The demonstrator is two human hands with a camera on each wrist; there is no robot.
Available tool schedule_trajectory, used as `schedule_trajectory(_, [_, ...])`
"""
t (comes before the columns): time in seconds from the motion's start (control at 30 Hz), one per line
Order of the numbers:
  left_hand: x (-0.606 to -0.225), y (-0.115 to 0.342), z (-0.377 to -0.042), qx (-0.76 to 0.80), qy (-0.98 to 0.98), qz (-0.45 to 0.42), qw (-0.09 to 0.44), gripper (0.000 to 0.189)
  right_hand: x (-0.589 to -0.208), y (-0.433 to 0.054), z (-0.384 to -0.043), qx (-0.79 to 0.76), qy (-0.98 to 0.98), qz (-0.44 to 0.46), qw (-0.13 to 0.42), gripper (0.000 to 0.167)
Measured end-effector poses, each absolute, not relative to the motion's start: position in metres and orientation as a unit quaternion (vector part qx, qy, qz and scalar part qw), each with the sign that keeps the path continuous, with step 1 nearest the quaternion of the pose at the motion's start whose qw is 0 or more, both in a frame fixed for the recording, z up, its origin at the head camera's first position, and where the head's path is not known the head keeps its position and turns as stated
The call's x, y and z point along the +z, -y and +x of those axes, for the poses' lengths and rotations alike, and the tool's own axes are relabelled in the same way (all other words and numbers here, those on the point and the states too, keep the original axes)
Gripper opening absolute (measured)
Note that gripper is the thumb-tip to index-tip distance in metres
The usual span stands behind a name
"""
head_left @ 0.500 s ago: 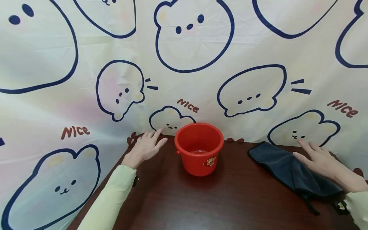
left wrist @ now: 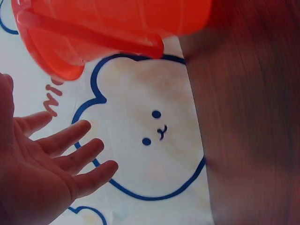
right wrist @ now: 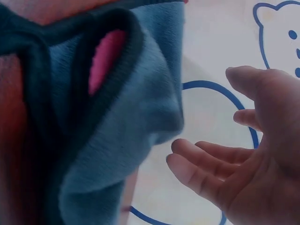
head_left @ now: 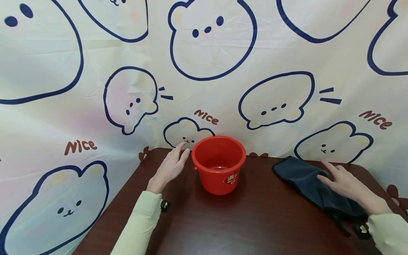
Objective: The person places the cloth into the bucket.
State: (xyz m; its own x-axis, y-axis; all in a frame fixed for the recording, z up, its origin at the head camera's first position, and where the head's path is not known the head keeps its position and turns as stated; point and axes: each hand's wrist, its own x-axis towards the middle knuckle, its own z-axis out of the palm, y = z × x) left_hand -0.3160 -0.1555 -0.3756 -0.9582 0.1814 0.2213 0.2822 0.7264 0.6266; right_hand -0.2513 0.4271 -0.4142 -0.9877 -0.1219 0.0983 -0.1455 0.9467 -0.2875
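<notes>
A red plastic bucket (head_left: 213,181) with a gold label stands upright on the dark brown table, and its handle (left wrist: 93,35) hangs along the side in the left wrist view. Just left of its rim is my left hand (head_left: 170,166), fingers extended, apart from the bucket and holding nothing. On the right lies a crumpled dark blue cloth (head_left: 306,180) with black edging; a pink patch shows through a fold in the right wrist view. Above the cloth hovers my right hand (head_left: 345,182), its fingers loosely spread with nothing in them. A gap shows between fingertips and cloth (right wrist: 117,140).
The dark wooden tabletop (head_left: 223,226) reaches back to a hanging white sheet (head_left: 204,95) printed with blue-outlined cartoon animals. Behind the bucket and cloth, this sheet meets the table's far edge. A black strap device sits on each wrist.
My left hand has moved right, closer to the bucket, and turned more upright. The right hand has shifted slightly left over the cloth. Bucket and cloth stay in place.
</notes>
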Motion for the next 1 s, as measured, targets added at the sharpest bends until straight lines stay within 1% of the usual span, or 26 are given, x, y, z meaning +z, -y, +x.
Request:
schedule_trajectory(0.23, [-0.383,0.136,-0.311,-0.424,0.894,-0.115,0.089,0.056,-0.425,-0.419,-0.254,0.142,0.987,0.066,0.037,0.079])
schedule_trajectory(0.4, [-0.387,0.125,-0.309,-0.459,0.877,-0.107,0.093,0.055,-0.431,-0.417,-0.254,0.136,0.988,0.062,0.028,0.080])
schedule_trajectory(0.5, [-0.389,0.119,-0.308,-0.482,0.864,-0.108,0.098,0.052,-0.435,-0.420,-0.254,0.132,0.990,0.058,0.001,0.082])
schedule_trajectory(0.67, [-0.394,0.113,-0.309,-0.529,0.839,-0.100,0.084,0.046,-0.439,-0.422,-0.257,0.113,0.990,0.061,-0.065,0.083])
schedule_trajectory(0.83, [-0.400,0.110,-0.310,-0.561,0.819,-0.084,0.083,0.042,-0.439,-0.417,-0.261,0.090,0.987,0.078,-0.105,0.072])
schedule_trajectory(1.0, [-0.403,0.111,-0.311,-0.578,0.807,-0.085,0.092,0.040,-0.434,-0.409,-0.264,0.088,0.984,0.098,-0.116,0.047])
